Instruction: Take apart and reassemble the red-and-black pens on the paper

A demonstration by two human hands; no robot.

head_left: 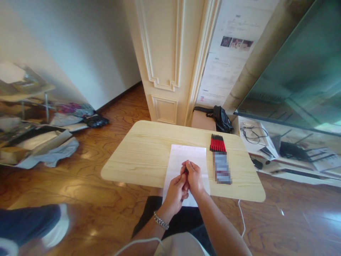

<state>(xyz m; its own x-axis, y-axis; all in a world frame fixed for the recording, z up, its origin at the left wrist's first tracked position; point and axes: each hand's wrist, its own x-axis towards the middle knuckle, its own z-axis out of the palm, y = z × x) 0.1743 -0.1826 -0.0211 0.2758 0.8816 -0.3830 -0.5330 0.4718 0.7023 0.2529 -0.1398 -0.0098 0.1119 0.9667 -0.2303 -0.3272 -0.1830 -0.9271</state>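
Both hands meet over the near edge of a white sheet of paper [188,158] on a small light wooden table [144,153]. My left hand [176,190], with a metal bracelet at the wrist, and my right hand [194,177] are closed together around a small dark and red object, probably a pen [186,171], mostly hidden by the fingers. To the right of the paper lies a pack of red-and-black pens [218,144] with its lower part blurred out.
A cream panelled door [165,60] stands behind the table. A black bag [222,119] sits on a box beside it. A low glass shelf with cables [269,142] is at right. Clutter and cloth [48,149] lie on the wooden floor at left.
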